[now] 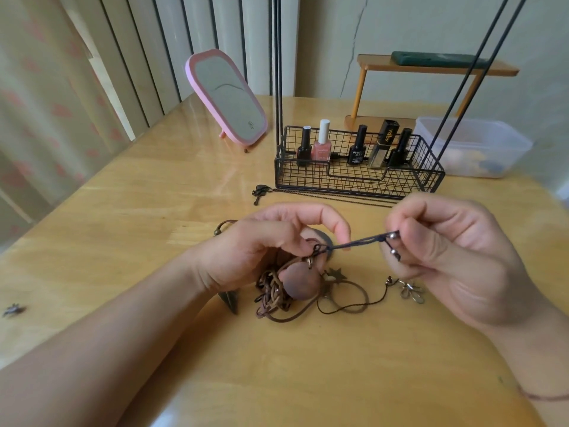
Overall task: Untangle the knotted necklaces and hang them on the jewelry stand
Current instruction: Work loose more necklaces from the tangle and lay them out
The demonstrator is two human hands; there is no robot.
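Left hand [264, 241] pinches the knot atop the necklace tangle [277, 291] on the bench [154, 211] just in front of the wire basket [357, 167], right hand [446, 251] grips the dark cord [357, 243] taut (beaded end), so ease it out gently, no yanking.

Pink-framed mirror [226, 97], black wire basket [357, 167], brown cords [277, 291] — on a honey-yellow table [154, 211].
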